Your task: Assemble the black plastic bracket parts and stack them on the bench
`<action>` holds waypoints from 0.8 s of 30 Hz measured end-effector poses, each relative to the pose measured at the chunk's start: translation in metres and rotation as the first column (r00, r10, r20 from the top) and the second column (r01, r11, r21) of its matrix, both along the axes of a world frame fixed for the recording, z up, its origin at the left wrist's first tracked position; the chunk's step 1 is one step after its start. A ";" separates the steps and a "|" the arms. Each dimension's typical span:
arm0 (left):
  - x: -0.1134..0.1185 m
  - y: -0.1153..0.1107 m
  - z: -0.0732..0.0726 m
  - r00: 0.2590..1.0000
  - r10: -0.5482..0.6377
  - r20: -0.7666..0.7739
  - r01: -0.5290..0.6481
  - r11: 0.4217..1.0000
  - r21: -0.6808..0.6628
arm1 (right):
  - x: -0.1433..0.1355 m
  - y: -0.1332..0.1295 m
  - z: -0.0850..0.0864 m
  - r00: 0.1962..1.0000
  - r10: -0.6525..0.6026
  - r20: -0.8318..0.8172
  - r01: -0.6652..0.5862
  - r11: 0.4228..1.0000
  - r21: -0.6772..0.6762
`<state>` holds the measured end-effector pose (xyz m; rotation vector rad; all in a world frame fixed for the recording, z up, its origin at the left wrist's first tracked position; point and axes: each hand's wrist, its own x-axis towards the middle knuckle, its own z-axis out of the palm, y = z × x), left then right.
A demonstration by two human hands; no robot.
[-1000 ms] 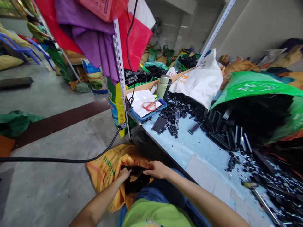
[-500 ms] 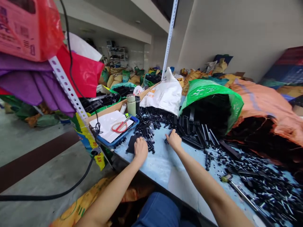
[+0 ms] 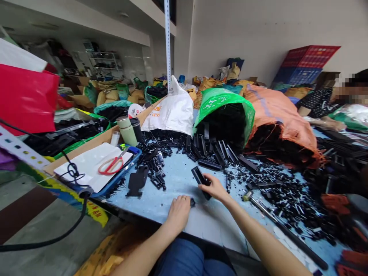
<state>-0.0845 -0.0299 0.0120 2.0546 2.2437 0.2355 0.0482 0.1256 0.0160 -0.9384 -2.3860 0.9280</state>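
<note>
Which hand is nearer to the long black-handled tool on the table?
The right hand. It holds a black part just left of the tool; the left hand is farther left, with its fingers beside a small dark piece.

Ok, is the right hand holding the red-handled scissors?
No, the right hand holds a long black part; the scissors lie over white paper.

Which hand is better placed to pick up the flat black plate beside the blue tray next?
Left, I'd judge: the left hand is nearer the flat black plate, while the right hand is farther off and holds a long black part. Whether the left hand's fingers grip anything is hard to tell.
</note>
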 end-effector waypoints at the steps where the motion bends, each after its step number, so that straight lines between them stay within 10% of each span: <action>1: 0.011 -0.002 -0.005 1.000 -0.011 0.010 0.011 1.000 -0.004 | 0.017 -0.011 0.001 0.996 -0.030 0.087 0.020 0.993 0.117; 5: 0.023 -0.005 -0.023 0.985 -0.012 0.169 -0.005 0.995 0.100 | 0.067 -0.057 -0.006 0.914 -0.109 0.391 -0.046 0.930 0.366; 10: 0.019 -0.005 -0.025 0.805 -0.059 0.590 -0.103 0.966 0.238 | 0.075 -0.086 -0.018 0.941 0.042 0.335 -0.133 0.959 0.252; 14: 0.037 -0.003 -0.012 0.482 -0.046 0.875 -0.165 0.976 0.142 | 0.061 -0.087 -0.014 0.995 -0.084 -0.048 0.075 0.982 -0.175; 17: 0.052 -0.001 0.000 0.310 -0.002 0.951 -0.182 0.981 0.062 | 0.056 -0.088 -0.007 0.922 -0.255 -0.293 0.037 0.809 -0.586; 19: 0.057 -0.001 0.008 0.335 -0.025 0.942 -0.205 0.974 0.098 | 0.058 -0.088 -0.002 0.889 -0.275 -0.366 -0.030 0.762 -0.647; 24: 0.063 -0.007 0.022 0.578 -0.134 0.805 -0.151 0.952 0.267 | 0.080 -0.083 0.007 0.939 -0.016 -0.344 -0.125 0.915 -0.383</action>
